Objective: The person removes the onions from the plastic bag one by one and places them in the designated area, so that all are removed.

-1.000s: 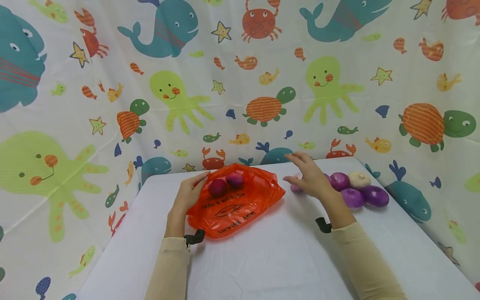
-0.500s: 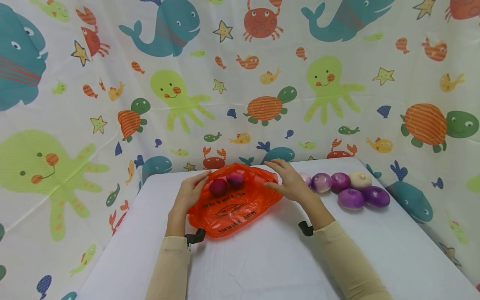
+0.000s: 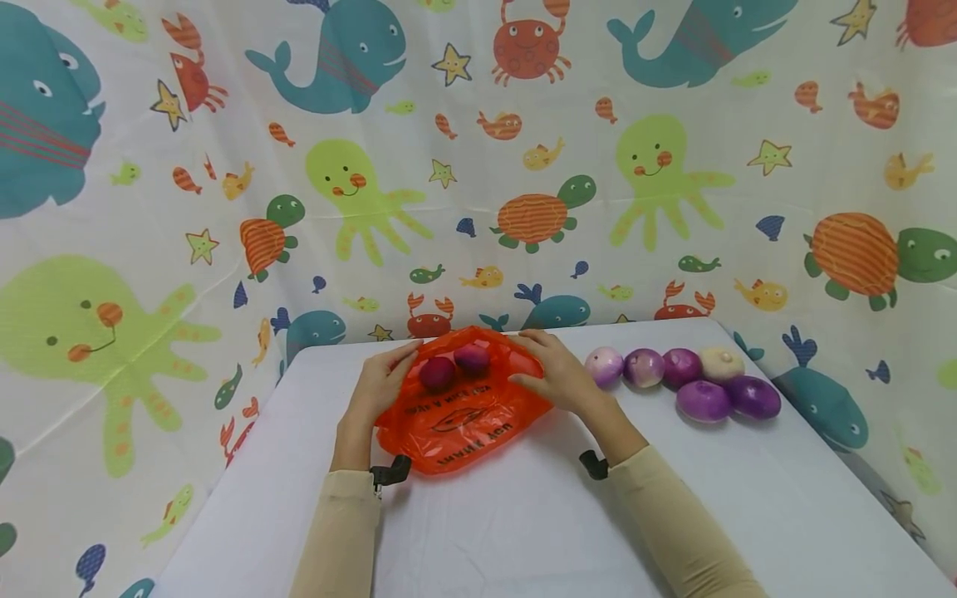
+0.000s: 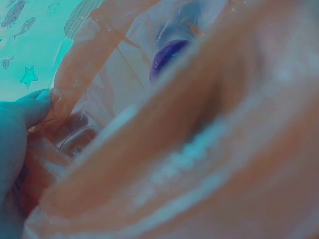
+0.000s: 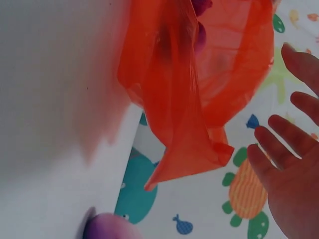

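Observation:
A red-orange plastic bag (image 3: 463, 436) with printed lettering lies on the table, its mouth towards the far side. Inside it are two red onions (image 3: 437, 374), also glimpsed in the left wrist view as a purple onion (image 4: 167, 56). My left hand (image 3: 376, 390) holds the bag's left edge; in the left wrist view the thumb (image 4: 35, 107) presses on the film, while the other fingers are hidden. At the bag's right edge is my right hand (image 3: 557, 374), nothing in it. The right wrist view shows that hand (image 5: 296, 169) with fingers spread, beside the bag (image 5: 172, 104).
On the right of the white table (image 3: 508, 540) sit several purple onions (image 3: 703, 401) grouped together, among them a whitish onion (image 3: 721, 363) and a paler purple onion (image 3: 604, 366). A curtain (image 3: 449, 216) printed with sea animals hangs behind the table.
My right hand has moved left, from beside the onions to the bag's right edge, bringing more of the onion row into sight. My left hand and the bag have stayed nearly still.

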Motion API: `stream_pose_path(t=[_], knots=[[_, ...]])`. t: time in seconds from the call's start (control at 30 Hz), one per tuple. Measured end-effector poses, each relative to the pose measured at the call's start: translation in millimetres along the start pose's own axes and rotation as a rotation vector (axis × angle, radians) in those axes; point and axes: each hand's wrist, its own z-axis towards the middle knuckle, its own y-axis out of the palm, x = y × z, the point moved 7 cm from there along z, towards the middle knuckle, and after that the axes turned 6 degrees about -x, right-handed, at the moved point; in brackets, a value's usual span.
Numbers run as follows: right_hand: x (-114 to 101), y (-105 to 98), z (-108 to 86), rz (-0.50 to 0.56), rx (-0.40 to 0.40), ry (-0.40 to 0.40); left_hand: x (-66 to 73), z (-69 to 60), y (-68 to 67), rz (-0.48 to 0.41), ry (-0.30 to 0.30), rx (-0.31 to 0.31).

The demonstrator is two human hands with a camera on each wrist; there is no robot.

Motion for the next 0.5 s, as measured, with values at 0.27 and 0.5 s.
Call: stream_pose_path(t=[0.27, 0.5], knots=[[-12, 9, 3.5, 0.009, 0.027, -0.078, 2.8, -1.2, -1.9, 0.014, 0.021, 0.01], [-17, 19, 7.3, 0.006, 0.017, -0.102, 2.1, -0.6, -1.5, 0.022, 0.033, 0.017]])
